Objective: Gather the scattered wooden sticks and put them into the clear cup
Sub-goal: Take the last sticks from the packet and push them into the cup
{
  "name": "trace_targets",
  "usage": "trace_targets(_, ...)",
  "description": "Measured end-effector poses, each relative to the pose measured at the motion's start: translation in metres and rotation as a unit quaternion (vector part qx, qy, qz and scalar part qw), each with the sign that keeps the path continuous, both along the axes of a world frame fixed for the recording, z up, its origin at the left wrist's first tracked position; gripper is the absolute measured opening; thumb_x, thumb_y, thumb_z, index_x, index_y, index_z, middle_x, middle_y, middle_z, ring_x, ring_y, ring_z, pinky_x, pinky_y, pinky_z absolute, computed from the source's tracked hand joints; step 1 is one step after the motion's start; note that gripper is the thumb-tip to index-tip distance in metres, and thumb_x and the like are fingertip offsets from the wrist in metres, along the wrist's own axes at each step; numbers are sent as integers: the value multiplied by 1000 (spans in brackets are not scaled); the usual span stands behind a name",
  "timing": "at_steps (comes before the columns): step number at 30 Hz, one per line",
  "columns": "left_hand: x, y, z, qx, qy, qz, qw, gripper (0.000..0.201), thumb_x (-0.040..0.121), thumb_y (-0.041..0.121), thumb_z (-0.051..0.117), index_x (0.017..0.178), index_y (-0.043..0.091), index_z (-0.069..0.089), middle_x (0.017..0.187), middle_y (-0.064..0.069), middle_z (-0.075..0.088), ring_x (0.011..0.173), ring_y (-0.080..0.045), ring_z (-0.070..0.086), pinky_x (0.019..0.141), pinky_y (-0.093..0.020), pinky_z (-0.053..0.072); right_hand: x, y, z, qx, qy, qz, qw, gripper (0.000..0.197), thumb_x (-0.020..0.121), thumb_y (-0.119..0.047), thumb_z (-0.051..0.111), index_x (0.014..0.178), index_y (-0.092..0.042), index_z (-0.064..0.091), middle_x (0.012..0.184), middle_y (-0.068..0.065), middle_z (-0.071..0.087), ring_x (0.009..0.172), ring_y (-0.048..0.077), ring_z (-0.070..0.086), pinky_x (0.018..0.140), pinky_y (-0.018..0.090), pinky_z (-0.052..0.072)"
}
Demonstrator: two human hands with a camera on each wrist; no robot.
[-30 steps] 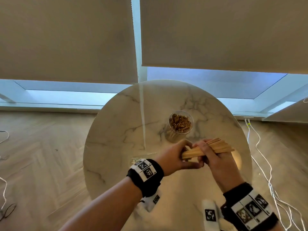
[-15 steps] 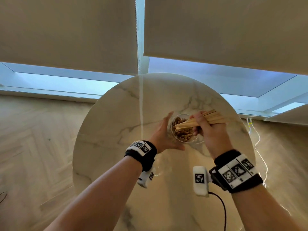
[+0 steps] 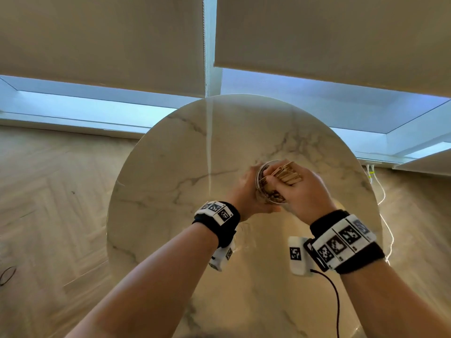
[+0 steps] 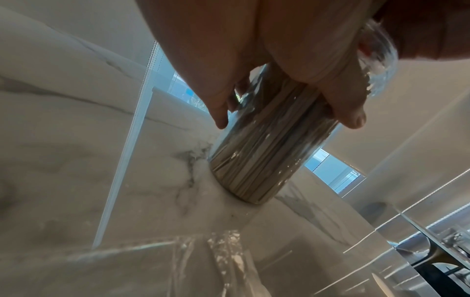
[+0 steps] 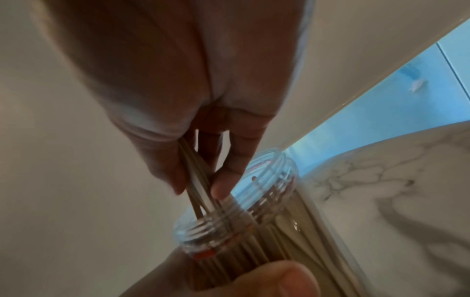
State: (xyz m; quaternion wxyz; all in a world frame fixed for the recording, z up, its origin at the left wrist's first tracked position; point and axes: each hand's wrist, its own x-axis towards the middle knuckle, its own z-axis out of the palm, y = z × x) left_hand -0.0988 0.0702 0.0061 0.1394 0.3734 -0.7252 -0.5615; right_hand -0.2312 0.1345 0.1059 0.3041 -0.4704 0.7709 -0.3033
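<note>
Head view: our left hand [image 3: 246, 191] grips the clear cup [image 3: 268, 184] on the table [image 3: 170, 167]; our right hand [image 3: 302, 189] pinches the wooden sticks [image 3: 286, 175] at its mouth.

Left wrist view: the cup stands tilted; it may tip.

Right wrist view: sticks may jam against those already inside.

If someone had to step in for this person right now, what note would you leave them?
Left hand: grips the clear cup, which stands on the marble table.
Right hand: pinches a bundle of wooden sticks, lower ends just entering the cup's mouth.
Done: the cup is already packed with many sticks; no loose ones show on the table.
Left: slide this bundle fully down, let go, then check the table for strays hidden behind the arms.
</note>
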Motion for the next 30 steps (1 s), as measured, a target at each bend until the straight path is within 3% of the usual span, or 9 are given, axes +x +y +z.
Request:
trace_targets(2,0,1,1,5,-2,1,1000,111,59,37,95,145,31,26,135,2,49,124,-18,51,101,-44,50,0,-4,-8,8,36,-35,999,18,84,-44,71,101,-39,67,92,-11,73,94,16,67,87,40,56)
trace_targets(6,0,1,1,2,4,6,1000,111,59,35,95,146,28,26,136,2,49,125,-19,51,103,-43,49,12,-9,-13,26,132,-49,990,28,87,-41,70,110,-25,70,98,-6,72,90,16,64,84,26,48)
trace_targets(8,0,0,1,3,1,-4,1000,113,60,36,94,148,27,24,137,0,48,125,-20,51,103,-42,48,19,-9,-12,8,155,-74,985,29,87,-38,72,110,-21,71,103,-6,70,90,14,61,83,23,43)
trace_targets(12,0,-2,2,6,-3,-13,1000,112,62,30,94,149,21,24,137,-3,47,125,-21,50,101,-34,46,24,1,-17,-56,123,-59,989,18,82,-29,78,99,-25,74,99,-7,72,90,11,66,88,28,54)
trace_targets(16,-1,-1,-2,8,6,-2,1000,112,60,31,95,147,24,25,136,-3,47,125,-20,50,105,-40,47,12,-5,-7,55,115,8,992,25,80,-39,78,103,-35,68,95,-13,71,91,10,66,88,35,55)
trace_targets(18,-1,0,-4,15,5,0,1000,112,58,35,95,145,32,24,135,1,47,124,-19,51,103,-43,49,3,-8,5,62,117,24,991,29,81,-42,76,107,-36,63,97,-14,70,92,10,66,87,33,54)
trace_targets(21,-2,1,-7,22,11,6,1000,109,57,35,96,140,39,26,132,4,46,123,-18,51,103,-46,49,-2,-6,18,10,128,26,991,18,86,-35,73,102,-36,66,96,-16,71,86,3,67,82,24,53)
trace_targets(25,-3,1,-7,21,20,11,1000,109,56,36,95,141,37,27,131,6,45,122,-20,51,103,-46,49,11,-1,4,31,187,48,981,15,90,-24,70,102,-31,74,96,-10,74,83,6,66,80,13,48)
trace_targets(30,-2,1,-6,7,15,7,1000,111,57,36,95,143,34,25,130,7,43,122,-20,51,101,-46,51,9,6,4,29,146,58,987,20,91,-33,68,111,-31,73,105,-12,71,92,5,63,87,20,49)
